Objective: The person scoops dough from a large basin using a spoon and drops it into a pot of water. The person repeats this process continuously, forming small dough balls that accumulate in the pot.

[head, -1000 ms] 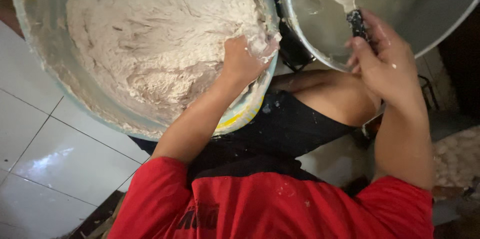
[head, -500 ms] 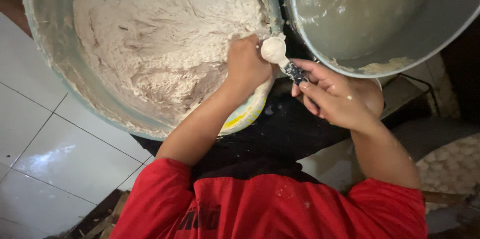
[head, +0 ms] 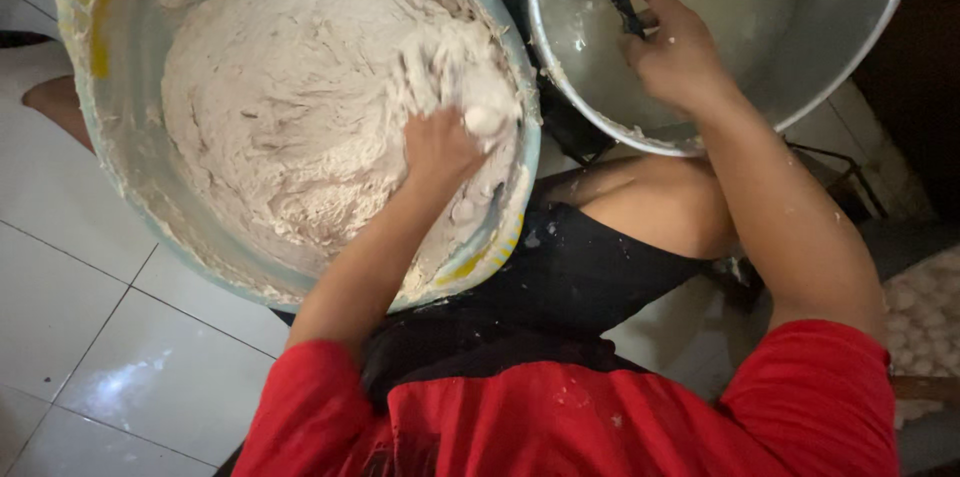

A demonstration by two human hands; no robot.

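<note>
Left hand [head: 440, 142]: clenched round a lump of dough [head: 488, 117] in the left bowl [head: 100, 67]. Right hand [head: 675, 52]: gripping the spoon [head: 622, 2], carried back from the lump into the metal pot [head: 860, 47]. One ball scooped off; the next is forming.

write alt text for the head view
Seen from above, a person's left hand squeezes a lump of pale dough in a large plastic basin, while the right hand dips a dark-handled spoon into a metal pot.

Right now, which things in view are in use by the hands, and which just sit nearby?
In use:
left hand, squeezing out a dough ball
dough in the plastic basin
right hand, holding a dark-handled spoon
metal pot

Nearby only:
white tiled floor
pale balls at the right edge
</note>
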